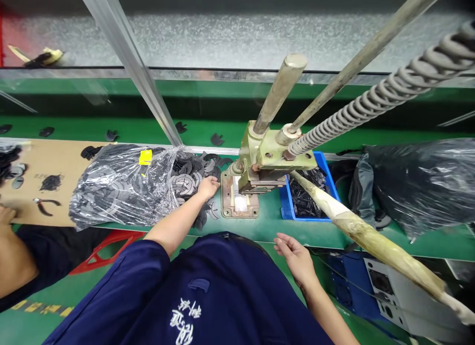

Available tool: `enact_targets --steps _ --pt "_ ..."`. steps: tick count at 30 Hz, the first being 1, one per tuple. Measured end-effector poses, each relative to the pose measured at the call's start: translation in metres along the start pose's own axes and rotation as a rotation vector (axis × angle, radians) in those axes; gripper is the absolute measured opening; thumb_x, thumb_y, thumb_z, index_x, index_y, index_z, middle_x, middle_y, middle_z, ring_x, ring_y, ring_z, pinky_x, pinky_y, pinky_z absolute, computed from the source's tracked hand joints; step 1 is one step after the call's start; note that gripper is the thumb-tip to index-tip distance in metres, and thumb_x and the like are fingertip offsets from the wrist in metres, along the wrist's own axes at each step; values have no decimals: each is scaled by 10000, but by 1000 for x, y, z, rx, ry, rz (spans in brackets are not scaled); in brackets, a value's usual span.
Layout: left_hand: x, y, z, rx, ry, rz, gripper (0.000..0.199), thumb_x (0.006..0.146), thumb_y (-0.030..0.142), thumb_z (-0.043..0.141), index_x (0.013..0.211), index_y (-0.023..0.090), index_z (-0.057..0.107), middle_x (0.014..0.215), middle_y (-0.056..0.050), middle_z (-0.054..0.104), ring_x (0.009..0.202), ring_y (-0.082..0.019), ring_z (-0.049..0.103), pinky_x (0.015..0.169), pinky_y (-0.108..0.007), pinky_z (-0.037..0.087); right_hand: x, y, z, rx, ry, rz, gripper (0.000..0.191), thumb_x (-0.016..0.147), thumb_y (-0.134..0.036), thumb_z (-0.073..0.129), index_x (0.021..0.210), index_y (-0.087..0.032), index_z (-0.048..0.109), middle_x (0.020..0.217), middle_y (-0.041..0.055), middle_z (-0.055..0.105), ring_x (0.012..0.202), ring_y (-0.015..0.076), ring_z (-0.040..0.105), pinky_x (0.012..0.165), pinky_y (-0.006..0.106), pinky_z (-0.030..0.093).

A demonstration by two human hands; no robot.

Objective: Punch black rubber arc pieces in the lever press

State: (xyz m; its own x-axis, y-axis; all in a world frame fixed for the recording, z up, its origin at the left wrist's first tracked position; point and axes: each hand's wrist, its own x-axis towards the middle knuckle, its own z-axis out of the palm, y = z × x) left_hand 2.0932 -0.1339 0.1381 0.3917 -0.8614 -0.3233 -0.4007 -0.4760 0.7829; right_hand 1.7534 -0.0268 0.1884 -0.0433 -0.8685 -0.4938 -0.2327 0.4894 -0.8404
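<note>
My left hand (208, 187) is at the right edge of a pile of dark curved parts (187, 179), just left of the press base (251, 206). Its fingers are drawn together; whatever they hold is too small to make out. The green press head (284, 154) stands above the base, where a pale plate (239, 200) lies. Below and right of the base, my right hand (293, 253) hovers near the bench's front edge, fingers apart and nothing in them. A blue bin (329, 170) of small black parts sits behind the press handle (352, 226).
A clear plastic bag (122, 186) of dark parts lies left of the pile. Pliers (46, 206) rest on cardboard (65, 159) near another person's arm (15, 261). A dark bag (426, 176) is at right. The wrapped handle slants toward the lower right.
</note>
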Motion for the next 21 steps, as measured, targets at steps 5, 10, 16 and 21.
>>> enact_targets --steps 5,10,16,21 --pt "-39 -29 -21 508 46 211 364 773 259 652 1123 159 627 1104 -114 613 1050 -226 575 940 -308 428 13 -11 13 -73 -103 -39 524 581 -521 754 958 -166 670 865 80 731 749 224 696 720 361 555" --pt "-61 -41 -21 784 18 239 514 732 354 700 1190 153 583 1204 -150 518 1150 -310 470 980 -393 384 19 -16 24 -133 -191 -85 480 609 -502 744 949 -171 675 873 81 731 751 227 700 725 371 561" --pt "-59 -46 -14 838 37 242 309 851 225 510 1134 137 597 1145 -154 522 1105 -294 478 940 -401 389 18 -10 22 -197 -224 -143 459 663 -498 700 975 -162 668 870 87 731 756 228 703 702 363 562" --pt "-55 -45 -17 861 90 233 426 828 227 524 1243 133 526 1280 -172 454 1122 -291 488 956 -374 392 20 0 14 -282 -174 -215 435 718 -502 652 985 -160 679 837 76 733 721 208 697 661 336 555"
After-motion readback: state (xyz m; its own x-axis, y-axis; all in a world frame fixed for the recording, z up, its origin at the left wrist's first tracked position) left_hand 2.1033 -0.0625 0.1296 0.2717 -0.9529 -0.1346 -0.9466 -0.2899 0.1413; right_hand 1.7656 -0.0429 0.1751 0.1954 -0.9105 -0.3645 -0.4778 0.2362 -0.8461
